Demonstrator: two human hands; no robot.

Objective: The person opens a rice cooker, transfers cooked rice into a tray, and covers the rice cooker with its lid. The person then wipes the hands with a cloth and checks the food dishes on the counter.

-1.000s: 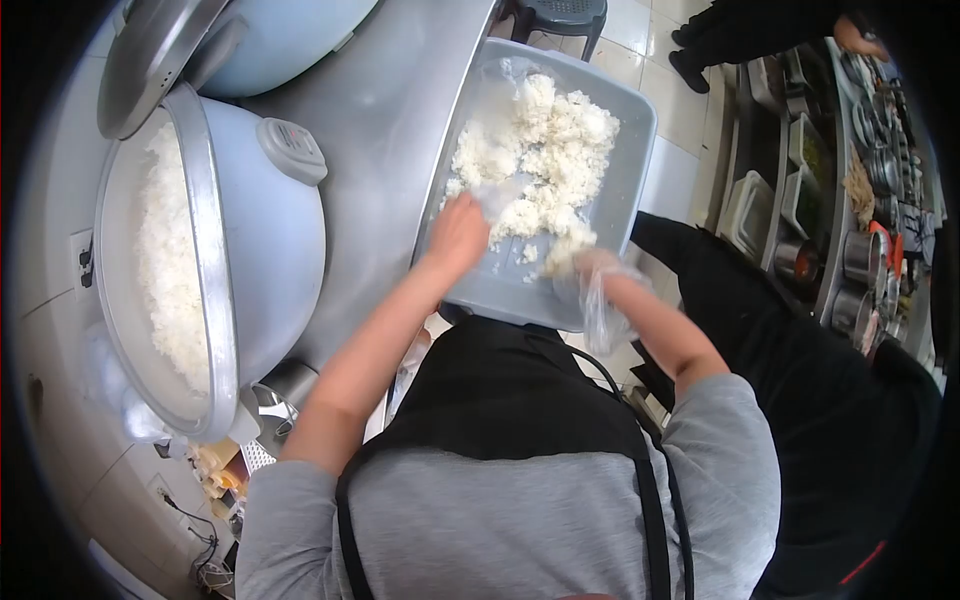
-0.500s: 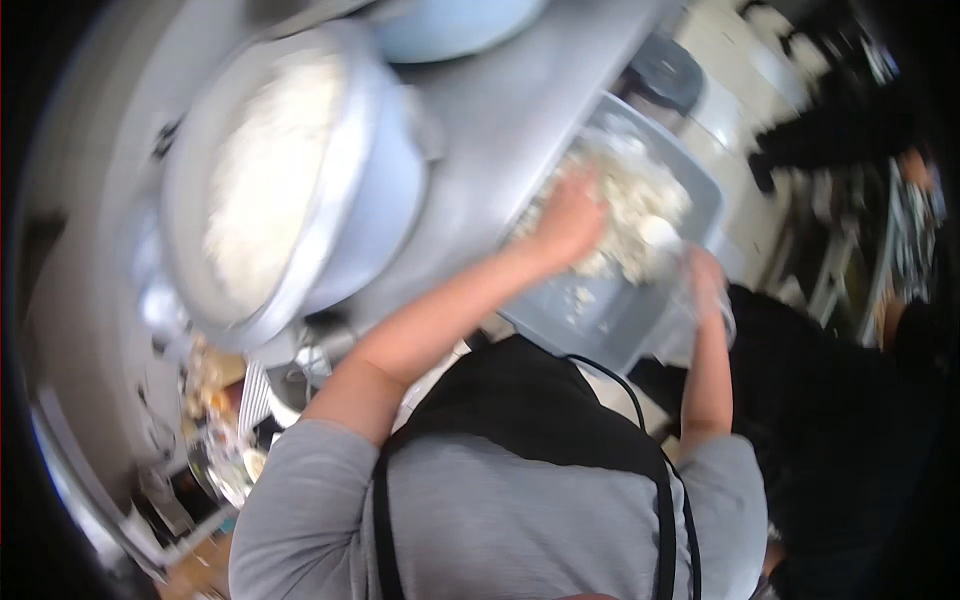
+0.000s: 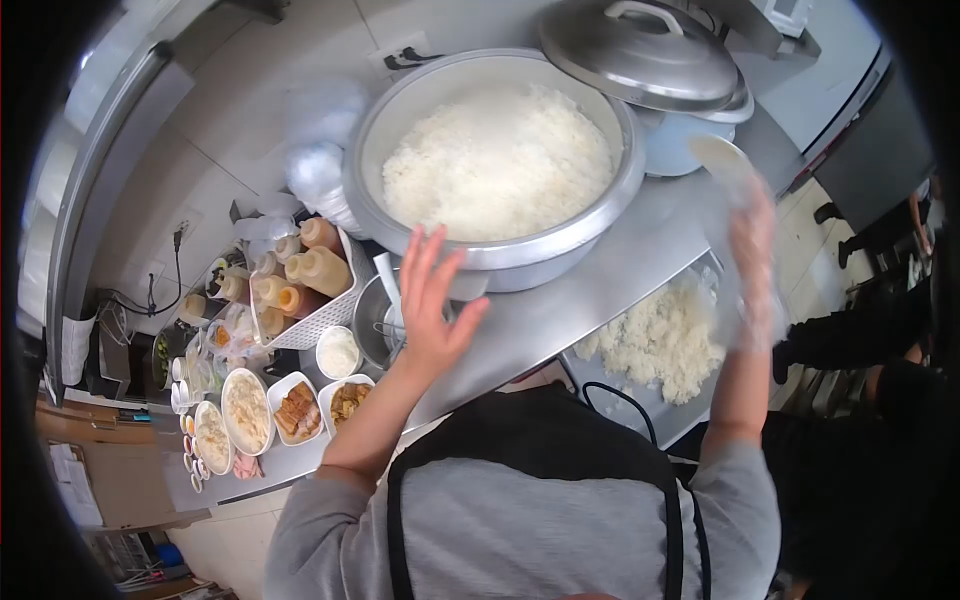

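My left hand (image 3: 434,305), bare with fingers spread, is at the front rim of a large metal pot (image 3: 618,190) of steaming white rice (image 3: 500,155). Whether it touches the rim I cannot tell. My right hand (image 3: 752,240), in a clear plastic glove, is raised to the right of the pot and grips a pale rice paddle (image 3: 722,155), somewhat blurred. Below it, a grey tub (image 3: 690,425) holds more rice (image 3: 660,340) in a loose heap. A metal bowl (image 3: 375,325) with a whisk in it stands beside my left hand.
A domed metal lid (image 3: 640,55) rests behind the pot on the right. Left on the steel counter (image 3: 540,325) are a white basket (image 3: 325,318) of sauce bottles, a small bowl of white food (image 3: 338,352) and several filled dishes (image 3: 297,408). Another person's dark clothing shows at right.
My left hand has left the rice in the tub and moved to the pot's front rim. My right hand has risen from the tub with the paddle. The view has turned toward the counter.
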